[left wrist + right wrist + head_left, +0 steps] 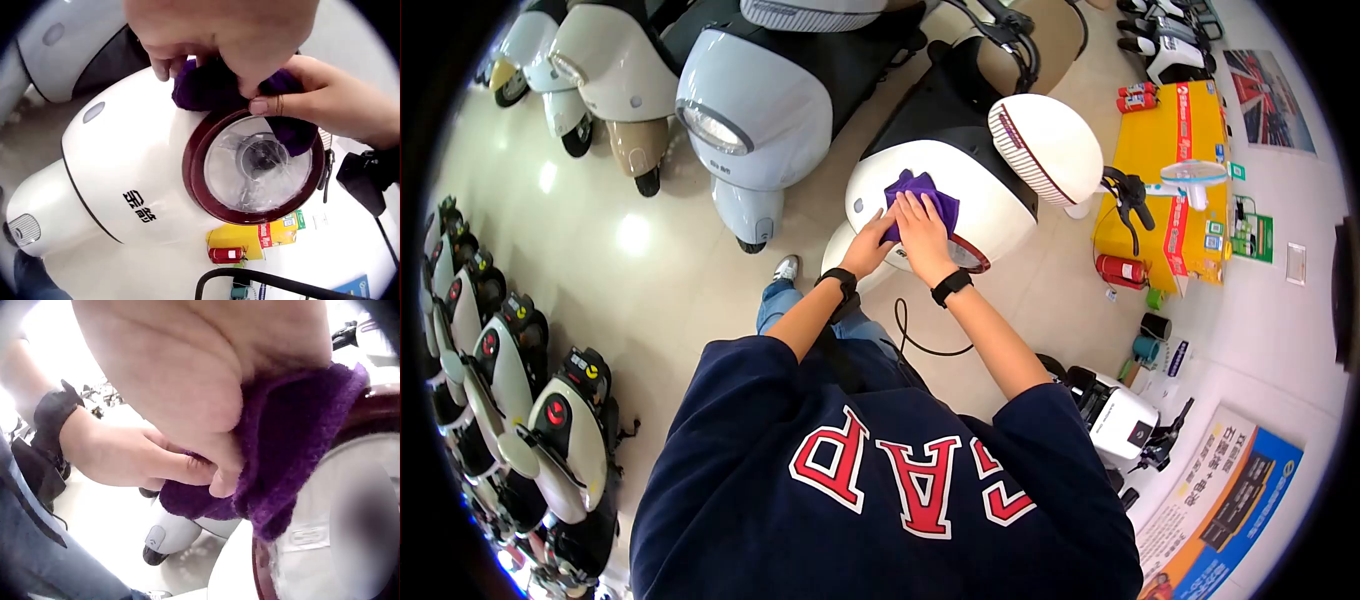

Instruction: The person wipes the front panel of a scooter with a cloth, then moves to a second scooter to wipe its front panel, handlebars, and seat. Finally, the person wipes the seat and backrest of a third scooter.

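Note:
A purple cloth (941, 203) lies bunched on the white front of a scooter (995, 205). My right hand (923, 238) presses on it with straight fingers, and its thumb shows at the cloth's lower edge in the left wrist view. Beside it, my left hand (867, 248) pinches the cloth's near side with fingers and thumb. Below the hands in the left wrist view is the round headlight (225, 172), framed by a dark red ring (195, 165). One cloth corner hangs over its upper edge. In the right wrist view the two thumbs come close together on the cloth (294, 431).
A pale blue scooter (755, 110) stands to the left, with more scooters behind it. The white scooter's handlebar cover (1048, 150) juts out at the right. Farther right are a yellow counter (1148, 150) and a red fire extinguisher (1120, 270). A black cable (935, 350) loops near my waist.

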### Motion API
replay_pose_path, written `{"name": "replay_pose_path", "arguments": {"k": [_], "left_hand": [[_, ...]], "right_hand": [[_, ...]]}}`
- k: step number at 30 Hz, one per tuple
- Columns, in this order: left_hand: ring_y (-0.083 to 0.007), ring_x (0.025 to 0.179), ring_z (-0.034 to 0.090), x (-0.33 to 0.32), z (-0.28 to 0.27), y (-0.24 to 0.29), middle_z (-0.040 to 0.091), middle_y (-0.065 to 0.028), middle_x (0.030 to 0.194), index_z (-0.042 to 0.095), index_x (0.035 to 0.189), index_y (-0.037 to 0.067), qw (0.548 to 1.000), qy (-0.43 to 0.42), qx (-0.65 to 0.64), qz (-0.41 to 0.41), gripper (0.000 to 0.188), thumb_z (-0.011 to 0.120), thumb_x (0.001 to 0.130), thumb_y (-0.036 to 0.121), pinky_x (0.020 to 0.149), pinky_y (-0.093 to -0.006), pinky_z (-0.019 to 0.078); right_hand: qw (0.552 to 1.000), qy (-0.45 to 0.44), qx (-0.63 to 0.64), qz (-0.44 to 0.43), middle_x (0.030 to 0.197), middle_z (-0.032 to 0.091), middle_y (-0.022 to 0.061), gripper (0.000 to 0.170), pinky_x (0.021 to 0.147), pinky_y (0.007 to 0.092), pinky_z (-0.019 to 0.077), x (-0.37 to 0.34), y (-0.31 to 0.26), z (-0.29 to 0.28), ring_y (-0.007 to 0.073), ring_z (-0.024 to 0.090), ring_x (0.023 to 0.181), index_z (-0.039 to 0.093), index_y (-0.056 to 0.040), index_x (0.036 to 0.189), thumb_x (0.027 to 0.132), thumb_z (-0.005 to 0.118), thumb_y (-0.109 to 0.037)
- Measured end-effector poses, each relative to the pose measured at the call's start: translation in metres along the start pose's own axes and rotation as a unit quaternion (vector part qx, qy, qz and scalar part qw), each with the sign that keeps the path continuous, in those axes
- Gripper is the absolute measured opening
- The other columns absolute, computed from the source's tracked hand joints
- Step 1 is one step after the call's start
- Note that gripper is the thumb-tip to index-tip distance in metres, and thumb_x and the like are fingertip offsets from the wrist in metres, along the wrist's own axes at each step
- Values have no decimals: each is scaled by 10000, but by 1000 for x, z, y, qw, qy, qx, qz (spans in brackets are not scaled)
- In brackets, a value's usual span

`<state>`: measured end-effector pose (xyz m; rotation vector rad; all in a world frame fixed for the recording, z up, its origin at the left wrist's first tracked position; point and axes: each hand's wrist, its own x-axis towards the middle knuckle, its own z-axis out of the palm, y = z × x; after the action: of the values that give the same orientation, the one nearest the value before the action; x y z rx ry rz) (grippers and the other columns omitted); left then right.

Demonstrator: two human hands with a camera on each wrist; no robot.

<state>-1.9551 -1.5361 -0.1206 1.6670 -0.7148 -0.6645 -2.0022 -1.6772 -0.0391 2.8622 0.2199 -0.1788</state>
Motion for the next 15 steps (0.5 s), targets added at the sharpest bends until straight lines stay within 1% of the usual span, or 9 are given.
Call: {"name": "replay_pose_path", "arguments": {"k": [3,4,5,7,8,10,11,13,15], "left_hand": [[-437,1512,239,13,-3,21,353,-146,1621,402,1538,90,995,42,30,85,769,671,824,-12,1242,-473,246],[-449,1522,182,21,-8,29,294,-136,1650,354,1566,87,990,31,54,124,849,693,796,-19,1254,-476,227],[-443,1524,189,27,-10,38,294,-141,1648,358,1563,81,989,26,62,133,870,700,770,-17,1247,-475,241],[-419,1540,167,42,-17,63,280,-137,1657,360,1565,81,982,-1,83,169,886,679,746,-38,1246,-473,234],[-422,1540,166,50,-18,76,279,-136,1658,358,1567,84,978,-12,94,187,897,678,738,-39,1244,-473,239],[-430,1538,165,64,-13,98,277,-135,1659,353,1572,90,968,-35,116,221,918,675,722,-42,1239,-474,249],[-442,1533,165,71,-8,108,281,-129,1657,355,1572,96,961,-47,135,238,926,707,723,-21,1234,-476,259],[-485,1494,227,82,6,127,318,-149,1631,369,1551,63,940,-63,191,275,923,762,716,28,1220,-512,285],[-476,1500,212,93,21,144,343,-140,1613,373,1548,73,912,-83,246,316,936,801,715,72,1224,-538,266]], "right_hand": [[993,48,107,35,1580,419,113,687,1241,427,213,-10,17,-38,259,368,1472,440,-12,1483,830,645,-62],[987,68,141,48,1605,383,100,763,1239,430,218,-12,24,-41,270,352,1481,393,-36,1520,805,658,-22],[980,89,166,64,1614,373,92,770,1237,435,223,-17,30,-47,268,338,1492,378,-53,1538,812,632,-1],[978,87,161,99,1618,366,97,727,1241,429,213,-27,42,-61,255,328,1499,354,-48,1554,868,592,-29],[970,98,189,113,1630,344,96,765,1239,437,216,-33,50,-61,259,322,1503,322,-58,1572,856,583,7],[947,126,259,142,1651,300,96,837,1241,455,215,-46,64,-55,287,289,1517,299,-85,1589,818,591,61],[933,140,294,153,1661,278,96,871,1245,460,212,-54,72,-53,305,270,1523,283,-91,1596,803,602,74],[903,183,350,166,1665,263,121,884,1244,454,210,-73,84,-46,345,242,1531,267,-106,1608,821,639,47],[859,235,411,194,1673,243,121,912,1241,474,218,-90,88,-35,367,224,1534,246,-129,1618,818,645,56]]}}
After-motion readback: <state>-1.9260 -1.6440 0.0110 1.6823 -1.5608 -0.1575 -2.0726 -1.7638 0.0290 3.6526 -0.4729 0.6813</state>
